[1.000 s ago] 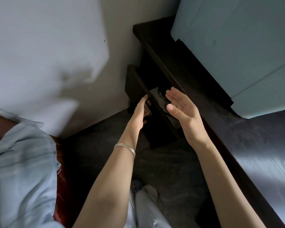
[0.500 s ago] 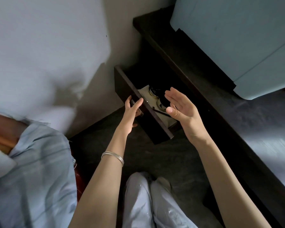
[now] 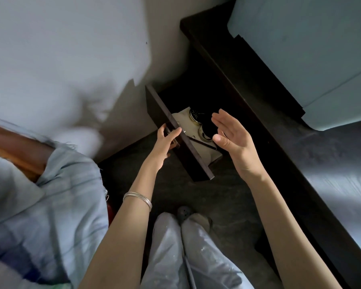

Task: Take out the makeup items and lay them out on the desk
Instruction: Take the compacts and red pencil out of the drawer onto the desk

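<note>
A dark wooden drawer [image 3: 186,151] stands pulled out from under the dark desk [image 3: 329,159]. My left hand [image 3: 165,138] grips the handle on the drawer's front panel. Inside, on a pale liner, lie two round dark makeup compacts with gold rims: one [image 3: 197,115] farther back, one [image 3: 205,130] nearer, and a thin dark pencil [image 3: 202,143] in front of them. My right hand [image 3: 231,132] hovers just above the drawer's right side with fingers straight, holding nothing. It partly covers the nearer compact.
A pale blue box-like object [image 3: 304,51] sits on the desk at the upper right. A white wall [image 3: 61,49] is to the left. Below are the dark floor [image 3: 223,205], my pale trousers [image 3: 188,257] and a light blue garment [image 3: 40,205].
The drawer has been pulled out by my left hand, baring the compacts and pencil. My right hand has stayed over the drawer, open.
</note>
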{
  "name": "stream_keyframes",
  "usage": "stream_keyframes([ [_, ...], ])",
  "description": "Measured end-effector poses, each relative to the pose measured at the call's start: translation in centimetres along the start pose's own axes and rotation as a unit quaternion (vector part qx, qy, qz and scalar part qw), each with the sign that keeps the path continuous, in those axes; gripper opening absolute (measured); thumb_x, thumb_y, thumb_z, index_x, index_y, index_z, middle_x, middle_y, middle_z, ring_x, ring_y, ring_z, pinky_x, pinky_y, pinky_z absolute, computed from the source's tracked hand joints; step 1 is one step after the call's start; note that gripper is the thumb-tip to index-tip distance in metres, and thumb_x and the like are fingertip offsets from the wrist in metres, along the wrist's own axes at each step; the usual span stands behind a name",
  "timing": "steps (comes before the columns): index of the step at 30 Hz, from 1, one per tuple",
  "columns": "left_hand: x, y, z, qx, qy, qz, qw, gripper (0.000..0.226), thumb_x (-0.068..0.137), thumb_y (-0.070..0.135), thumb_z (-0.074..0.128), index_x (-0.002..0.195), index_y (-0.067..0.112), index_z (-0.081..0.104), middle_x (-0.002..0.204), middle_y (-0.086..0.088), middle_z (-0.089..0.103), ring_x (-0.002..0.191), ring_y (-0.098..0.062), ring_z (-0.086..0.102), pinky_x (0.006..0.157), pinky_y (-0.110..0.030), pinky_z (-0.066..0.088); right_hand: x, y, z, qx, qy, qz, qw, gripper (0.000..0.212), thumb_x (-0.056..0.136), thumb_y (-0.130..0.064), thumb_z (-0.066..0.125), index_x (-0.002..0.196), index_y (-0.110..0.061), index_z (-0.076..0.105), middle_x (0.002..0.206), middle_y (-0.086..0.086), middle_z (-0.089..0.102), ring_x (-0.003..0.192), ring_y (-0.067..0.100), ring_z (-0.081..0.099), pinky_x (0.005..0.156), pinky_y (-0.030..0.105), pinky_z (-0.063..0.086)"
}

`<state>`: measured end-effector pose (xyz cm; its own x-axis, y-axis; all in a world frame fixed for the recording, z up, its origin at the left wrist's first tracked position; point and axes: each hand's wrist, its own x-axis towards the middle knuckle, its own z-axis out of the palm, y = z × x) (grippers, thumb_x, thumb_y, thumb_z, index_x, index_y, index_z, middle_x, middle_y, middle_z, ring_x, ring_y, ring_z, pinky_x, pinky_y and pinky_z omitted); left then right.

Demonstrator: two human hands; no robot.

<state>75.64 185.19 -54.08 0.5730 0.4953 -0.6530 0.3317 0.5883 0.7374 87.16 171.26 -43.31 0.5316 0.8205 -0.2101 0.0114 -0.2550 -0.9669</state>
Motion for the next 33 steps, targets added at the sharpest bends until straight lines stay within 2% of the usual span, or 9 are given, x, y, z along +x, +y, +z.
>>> stream_keyframes([
  [2,-1.1,1.3,0.0,0.007,0.030,0.033,0.999,0.075,0.088,0.037,0.060,0.147,0.027,0.016,0.150,-0.007,0.030,0.132,-0.025,0.037,0.105,-0.042,0.029,-0.2,-0.7,-0.6,0.007,-0.004,0.000,1.000,0.087,0.066,-0.046,0.075,0.139,-0.018,0.038,0.141,-0.001,0.048,0.130,0.009,0.045,0.114,0.033,0.031],
  [4,-2.7,3.3,0.1,0.017,0.060,0.079,0.995,0.069,0.088,0.030,0.062,0.145,0.024,0.024,0.145,-0.005,0.033,0.126,-0.017,0.040,0.098,-0.028,0.034,-0.5,-1.8,-1.2,0.011,-0.007,0.002,1.000,0.090,0.063,-0.053,0.077,0.138,-0.020,0.039,0.141,-0.002,0.048,0.130,0.008,0.046,0.113,0.031,0.032],
  [7,-4.4,6.1,0.3,0.032,0.052,0.122,0.991,0.063,0.088,0.024,0.062,0.142,0.024,0.029,0.136,0.001,0.038,0.112,-0.007,0.043,0.085,-0.017,0.038,-0.9,-3.7,-2.3,0.020,-0.013,0.005,1.000,0.078,0.068,-0.040,0.073,0.137,-0.022,0.040,0.140,-0.003,0.049,0.130,0.008,0.046,0.113,0.032,0.032],
  [10,-5.2,7.9,0.5,0.032,0.037,0.120,0.992,0.059,0.089,0.025,0.061,0.140,0.027,0.031,0.138,0.000,0.041,0.115,-0.009,0.045,0.097,-0.026,0.038,-1.5,-5.4,-3.1,0.034,0.003,0.008,0.999,0.079,0.065,-0.047,0.077,0.133,-0.026,0.042,0.139,-0.004,0.050,0.130,0.008,0.046,0.112,0.027,0.033],
  [12,-5.4,8.5,0.7,0.031,0.018,0.104,0.994,0.057,0.090,0.025,0.060,0.140,0.026,0.032,0.140,-0.002,0.041,0.115,-0.009,0.046,0.097,-0.027,0.037,-1.8,-6.2,-3.0,0.040,0.020,0.016,0.999,0.082,0.063,-0.055,0.077,0.132,-0.027,0.043,0.139,-0.004,0.050,0.130,0.008,0.046,0.111,0.026,0.034],
  [17,-5.3,10.2,-0.2,0.073,-0.036,0.069,0.994,0.066,0.087,0.030,0.063,0.143,0.024,0.029,0.143,-0.001,0.040,0.128,-0.016,0.041,0.109,-0.038,0.035,-2.4,-8.3,-1.7,0.069,0.094,0.018,0.993,0.084,0.063,-0.055,0.077,0.133,-0.026,0.043,0.140,-0.003,0.050,0.132,0.009,0.044,0.112,0.025,0.032],
  [25,-2.8,14.0,-1.2,0.163,-0.127,0.075,0.975,0.060,0.089,0.023,0.062,0.142,0.024,0.032,0.140,-0.001,0.044,0.127,-0.011,0.043,0.104,-0.029,0.035,-3.8,-8.5,1.4,0.140,0.224,0.028,0.964,0.083,0.062,-0.051,0.080,0.133,-0.026,0.044,0.140,-0.002,0.050,0.133,0.011,0.043,0.113,0.024,0.030],
  [29,-1.0,13.5,-0.3,0.239,-0.175,0.081,0.952,0.065,0.087,0.023,0.063,0.142,0.026,0.029,0.142,-0.004,0.042,0.133,-0.015,0.037,0.107,-0.032,0.032,-3.8,-6.8,2.2,0.148,0.253,0.036,0.955,0.085,0.063,-0.052,0.079,0.135,-0.026,0.042,0.141,-0.003,0.049,0.133,0.009,0.042,0.113,0.024,0.031],
  [33,1.2,11.3,-0.6,0.371,-0.214,0.086,0.899,0.072,0.086,0.036,0.063,0.144,0.036,0.020,0.139,-0.002,0.046,0.134,-0.017,0.035,0.103,-0.030,0.027,-3.4,-4.3,2.6,0.151,0.271,0.041,0.950,0.084,0.063,-0.051,0.079,0.135,-0.028,0.042,0.141,-0.004,0.048,0.133,0.008,0.042,0.113,0.026,0.031],
])
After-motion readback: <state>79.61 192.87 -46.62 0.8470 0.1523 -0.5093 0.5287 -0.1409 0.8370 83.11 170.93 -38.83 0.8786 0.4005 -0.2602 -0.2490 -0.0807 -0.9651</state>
